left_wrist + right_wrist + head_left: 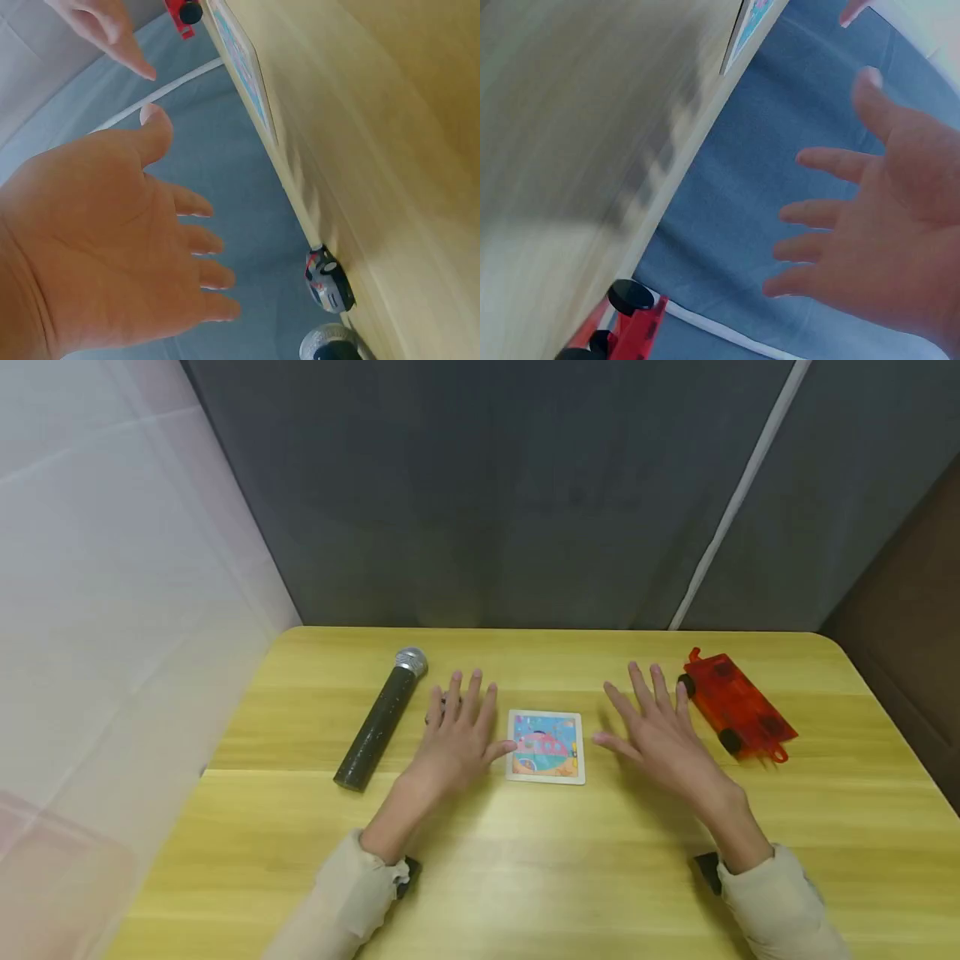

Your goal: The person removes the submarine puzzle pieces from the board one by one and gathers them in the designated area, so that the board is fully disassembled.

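Note:
My left hand (456, 750) hovers palm down over the table with its fingers spread, holding nothing. Its fingers partly hide a small grey toy car (328, 282) in the head view; the thumb overlaps the left edge of a square picture board (545, 747) with a white border. On the right, my other hand (662, 739) is likewise raised above the tabletop, fingers apart and bare. Closest to it lies a red toy vehicle (738, 703) with black wheels, tipped on its side. A black microphone (378, 727) with a silver head lies left of my left hand.
The yellow wooden table (517, 893) has rounded far corners. Behind it hangs a dark grey curtain (480, 493) with a white strip (738, 497). A pale sheet (135, 577) borders the left side, and a brown panel (911, 635) the right.

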`<state>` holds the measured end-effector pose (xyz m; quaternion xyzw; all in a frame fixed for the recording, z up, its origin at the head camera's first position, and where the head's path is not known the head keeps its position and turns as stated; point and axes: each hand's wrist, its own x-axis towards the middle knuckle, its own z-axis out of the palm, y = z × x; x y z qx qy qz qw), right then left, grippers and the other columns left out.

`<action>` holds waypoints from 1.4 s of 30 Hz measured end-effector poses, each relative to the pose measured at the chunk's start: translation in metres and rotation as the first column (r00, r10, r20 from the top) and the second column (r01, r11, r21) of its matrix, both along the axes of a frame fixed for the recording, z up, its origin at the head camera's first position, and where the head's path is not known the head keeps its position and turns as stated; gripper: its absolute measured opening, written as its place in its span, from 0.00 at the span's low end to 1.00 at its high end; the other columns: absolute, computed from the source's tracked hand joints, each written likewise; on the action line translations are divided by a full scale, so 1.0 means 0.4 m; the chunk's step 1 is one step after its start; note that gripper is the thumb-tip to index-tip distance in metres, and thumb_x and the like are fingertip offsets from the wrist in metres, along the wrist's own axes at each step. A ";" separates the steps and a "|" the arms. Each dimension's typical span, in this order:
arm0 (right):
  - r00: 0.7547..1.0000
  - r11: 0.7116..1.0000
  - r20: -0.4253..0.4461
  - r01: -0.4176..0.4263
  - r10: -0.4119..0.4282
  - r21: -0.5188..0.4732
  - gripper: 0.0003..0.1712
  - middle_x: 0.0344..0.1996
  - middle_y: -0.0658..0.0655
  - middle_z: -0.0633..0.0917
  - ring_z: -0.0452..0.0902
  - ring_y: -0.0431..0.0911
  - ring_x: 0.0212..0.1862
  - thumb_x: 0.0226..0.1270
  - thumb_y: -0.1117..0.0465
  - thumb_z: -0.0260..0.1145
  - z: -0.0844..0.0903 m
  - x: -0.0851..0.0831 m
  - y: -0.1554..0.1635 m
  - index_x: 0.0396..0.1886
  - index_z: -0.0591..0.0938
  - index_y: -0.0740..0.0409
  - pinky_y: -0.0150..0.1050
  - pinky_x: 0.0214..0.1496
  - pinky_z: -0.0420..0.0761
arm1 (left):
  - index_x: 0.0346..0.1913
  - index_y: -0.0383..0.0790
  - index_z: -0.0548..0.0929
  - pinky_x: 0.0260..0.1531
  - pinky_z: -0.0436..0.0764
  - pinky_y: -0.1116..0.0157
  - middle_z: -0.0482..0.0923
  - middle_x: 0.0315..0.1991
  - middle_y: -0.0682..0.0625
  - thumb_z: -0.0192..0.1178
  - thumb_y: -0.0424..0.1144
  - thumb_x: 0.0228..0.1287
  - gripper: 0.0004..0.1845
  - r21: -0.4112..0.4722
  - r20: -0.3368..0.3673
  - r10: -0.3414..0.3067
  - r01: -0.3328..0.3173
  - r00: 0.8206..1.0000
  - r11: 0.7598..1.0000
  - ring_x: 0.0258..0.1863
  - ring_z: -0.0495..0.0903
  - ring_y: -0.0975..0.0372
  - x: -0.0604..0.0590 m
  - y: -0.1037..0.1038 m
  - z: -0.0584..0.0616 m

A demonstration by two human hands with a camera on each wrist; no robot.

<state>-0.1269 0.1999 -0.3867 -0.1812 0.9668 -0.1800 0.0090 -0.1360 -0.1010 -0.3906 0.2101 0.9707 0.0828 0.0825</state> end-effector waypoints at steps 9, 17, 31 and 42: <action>0.990 0.977 0.068 -0.109 0.124 -0.183 0.15 0.37 0.58 0.89 0.81 0.47 0.37 0.79 0.64 0.71 -0.043 -0.080 -0.038 0.58 0.91 0.68 0.42 0.41 0.81 | 0.90 0.37 0.50 0.88 0.41 0.41 0.33 0.91 0.34 0.49 0.56 0.89 0.42 0.098 0.194 -0.196 0.180 0.961 0.979 0.90 0.31 0.39 0.048 0.113 -0.036; 0.969 0.980 0.181 -0.147 0.170 -0.133 0.15 0.42 0.61 0.88 0.78 0.48 0.41 0.80 0.67 0.68 -0.063 -0.105 -0.043 0.59 0.90 0.70 0.40 0.44 0.77 | 0.90 0.49 0.57 0.89 0.43 0.46 0.34 0.91 0.35 0.50 0.59 0.88 0.38 0.024 0.267 -0.193 0.194 0.944 0.981 0.90 0.32 0.42 0.089 0.163 -0.051; 0.964 0.987 0.213 -0.148 0.156 -0.056 0.12 0.50 0.66 0.93 0.80 0.49 0.41 0.78 0.71 0.67 -0.055 -0.135 -0.086 0.52 0.93 0.70 0.42 0.43 0.82 | 0.91 0.54 0.55 0.88 0.50 0.48 0.37 0.91 0.34 0.51 0.58 0.87 0.38 -0.094 0.215 -0.161 0.185 0.963 0.978 0.91 0.36 0.42 0.105 0.162 -0.051; 0.974 0.988 0.180 -0.123 0.139 -0.099 0.05 0.40 0.63 0.88 0.82 0.53 0.45 0.75 0.74 0.69 -0.061 -0.143 -0.086 0.43 0.90 0.70 0.50 0.52 0.87 | 0.91 0.56 0.54 0.88 0.52 0.49 0.39 0.91 0.36 0.50 0.56 0.89 0.36 -0.149 0.192 -0.178 0.208 0.965 0.967 0.91 0.38 0.42 0.102 0.169 -0.054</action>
